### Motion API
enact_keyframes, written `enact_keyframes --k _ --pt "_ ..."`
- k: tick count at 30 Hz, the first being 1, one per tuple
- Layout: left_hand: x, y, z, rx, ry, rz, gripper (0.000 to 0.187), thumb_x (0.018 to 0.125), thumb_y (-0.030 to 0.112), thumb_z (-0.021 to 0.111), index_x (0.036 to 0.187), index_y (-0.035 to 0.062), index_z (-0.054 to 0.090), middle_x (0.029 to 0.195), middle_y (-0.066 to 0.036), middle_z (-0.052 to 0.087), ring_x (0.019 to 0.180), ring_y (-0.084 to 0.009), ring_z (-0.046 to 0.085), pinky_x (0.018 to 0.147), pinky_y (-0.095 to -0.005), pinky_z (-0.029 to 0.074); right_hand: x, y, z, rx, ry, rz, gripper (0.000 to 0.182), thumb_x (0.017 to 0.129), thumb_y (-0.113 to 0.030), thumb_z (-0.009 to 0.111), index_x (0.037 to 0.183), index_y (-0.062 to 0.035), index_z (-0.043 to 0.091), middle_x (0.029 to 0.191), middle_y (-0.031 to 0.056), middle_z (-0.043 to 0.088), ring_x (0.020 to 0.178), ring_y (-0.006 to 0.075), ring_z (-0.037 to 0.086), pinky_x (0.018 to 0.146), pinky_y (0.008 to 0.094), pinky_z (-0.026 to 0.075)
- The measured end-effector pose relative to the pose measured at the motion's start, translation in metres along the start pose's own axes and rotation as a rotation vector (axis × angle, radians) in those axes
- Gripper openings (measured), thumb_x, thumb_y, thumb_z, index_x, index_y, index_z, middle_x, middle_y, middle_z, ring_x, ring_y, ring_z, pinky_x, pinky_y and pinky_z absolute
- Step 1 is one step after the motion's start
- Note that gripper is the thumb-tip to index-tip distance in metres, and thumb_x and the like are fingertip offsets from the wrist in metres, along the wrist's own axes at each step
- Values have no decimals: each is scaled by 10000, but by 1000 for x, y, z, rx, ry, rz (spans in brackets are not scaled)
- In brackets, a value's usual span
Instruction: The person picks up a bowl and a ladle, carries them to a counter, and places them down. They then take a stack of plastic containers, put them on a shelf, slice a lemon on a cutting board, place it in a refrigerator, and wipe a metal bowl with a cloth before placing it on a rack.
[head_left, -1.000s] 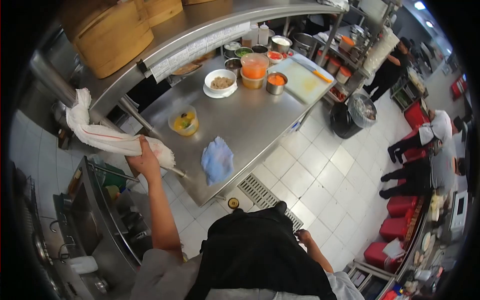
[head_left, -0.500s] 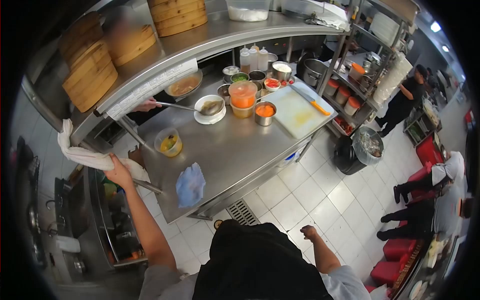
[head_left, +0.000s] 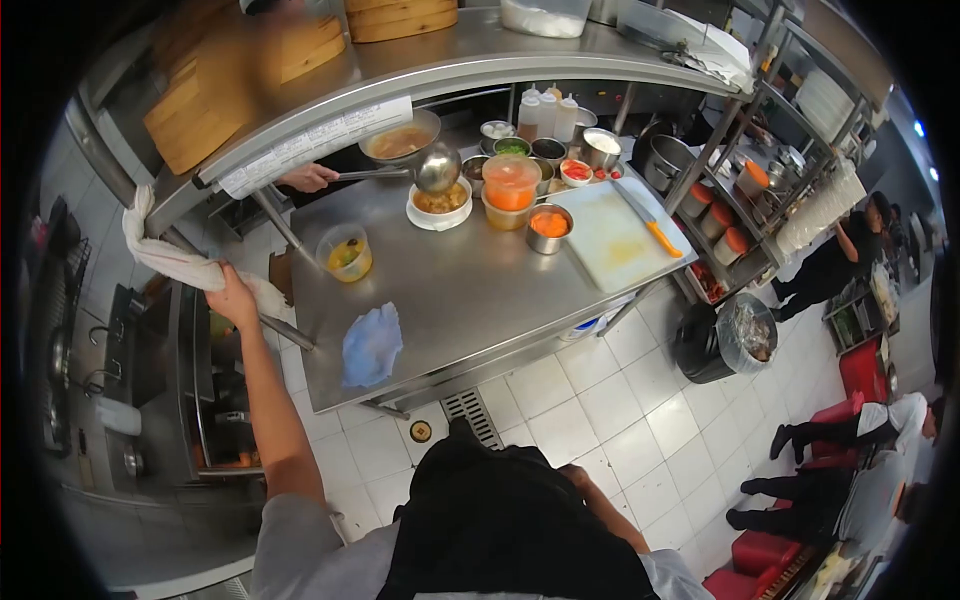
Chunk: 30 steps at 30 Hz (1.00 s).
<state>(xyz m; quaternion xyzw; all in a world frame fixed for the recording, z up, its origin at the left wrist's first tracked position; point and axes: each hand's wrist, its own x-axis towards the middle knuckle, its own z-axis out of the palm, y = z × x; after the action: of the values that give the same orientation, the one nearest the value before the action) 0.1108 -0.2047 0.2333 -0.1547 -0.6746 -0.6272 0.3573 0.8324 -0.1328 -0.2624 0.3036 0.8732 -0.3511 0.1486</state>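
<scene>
My left hand (head_left: 232, 297) is closed around a white towel (head_left: 165, 250) that hangs over the metal frame at the counter's left end. My right hand (head_left: 573, 477) is down beside my black apron (head_left: 480, 530), its fingers mostly hidden against the cloth. Nearest my left hand on the steel counter (head_left: 450, 290) are a blue cloth (head_left: 372, 345) and a clear tub (head_left: 345, 254) with yellow liquid. Farther back, a co-worker's hand (head_left: 311, 178) holds a ladle (head_left: 437, 168) over a white bowl (head_left: 440, 203) of brownish food.
A cutting board (head_left: 610, 240) carries a knife (head_left: 650, 225) with an orange handle. Orange-filled containers (head_left: 510, 185) and squeeze bottles (head_left: 545, 115) stand at the back. A lined bin (head_left: 745, 330) stands right of the counter. Several people (head_left: 850, 250) are at the far right.
My right hand has come in from the side to my apron. The co-worker's ladle has lifted from the bowl, which shows more food. My view has shifted; my left hand keeps the towel.
</scene>
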Motion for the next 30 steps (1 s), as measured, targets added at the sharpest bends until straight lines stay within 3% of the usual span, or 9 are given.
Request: enact_keyframes --k 4,8,10,12,16,24,26,28,30 --pt "2 -6 -1 -27 -34 5 378 820 206 663 1002 -122 609 982 -213 667 909 -328 635 811 -401 460 -31 -18 -13 360 260 -90 328 824 -331 584 987 -65 684 983 143 682 940 285 645 824 365 514" --pt "1 -12 4 -45 -2 -23 371 819 205 662 988 -122 614 970 -214 669 901 -318 638 806 -397 461 -55 -20 -31 459 102 566 325 806 -305 675 986 -34 679 970 135 689 836 228 669 743 327 535" --pt "3 -14 2 -20 -13 5 362 818 206 662 973 -119 622 962 -213 670 896 -310 640 804 -389 462 -61 2 -28 332 42 332 302 817 -271 689 1002 -34 667 914 129 684 754 206 657 671 331 551" --pt "-1 -1 0 -31 -5 -32 361 819 207 662 971 -118 623 962 -212 671 898 -309 642 803 -386 463 -75 -16 -58 948 205 747 275 814 -236 697 1004 -40 657 820 107 656 691 183 628 594 333 555" --pt "0 -3 1 -93 -5 -32 349 819 202 663 964 -114 627 957 -205 675 895 -306 645 799 -378 466 -74 -4 -72 1040 237 786 269 816 -190 692 1023 -29 634 780 86 625 671 170 611 531 319 546" --pt "0 -1 0 -126 1 24 313 813 179 674 948 -100 632 948 -195 679 909 -292 647 810 -362 465 -67 -58 -98 615 235 530 252 825 -174 669 1011 -5 646 820 108 660 686 191 644 600 320 549" --pt "0 -4 0 -96 -4 20 314 813 181 673 948 -99 633 948 -199 678 911 -296 647 811 -364 465 -54 11 -32 788 228 293 270 823 -192 674 1014 -2 657 844 124 674 716 198 652 658 320 546" --pt "1 -6 0 -68 -10 21 315 812 184 672 948 -98 634 948 -202 677 912 -301 646 812 -366 465 -48 26 -10 245 295 -70 263 821 -190 677 1004 0 666 840 118 685 720 178 651 658 308 537" --pt "1 -7 0 -79 -17 26 323 811 193 669 946 -98 635 947 -208 675 918 -313 644 817 -369 463 -55 26 -5 404 293 -10 251 816 -187 680 995 -11 672 834 116 687 712 168 648 645 301 531"
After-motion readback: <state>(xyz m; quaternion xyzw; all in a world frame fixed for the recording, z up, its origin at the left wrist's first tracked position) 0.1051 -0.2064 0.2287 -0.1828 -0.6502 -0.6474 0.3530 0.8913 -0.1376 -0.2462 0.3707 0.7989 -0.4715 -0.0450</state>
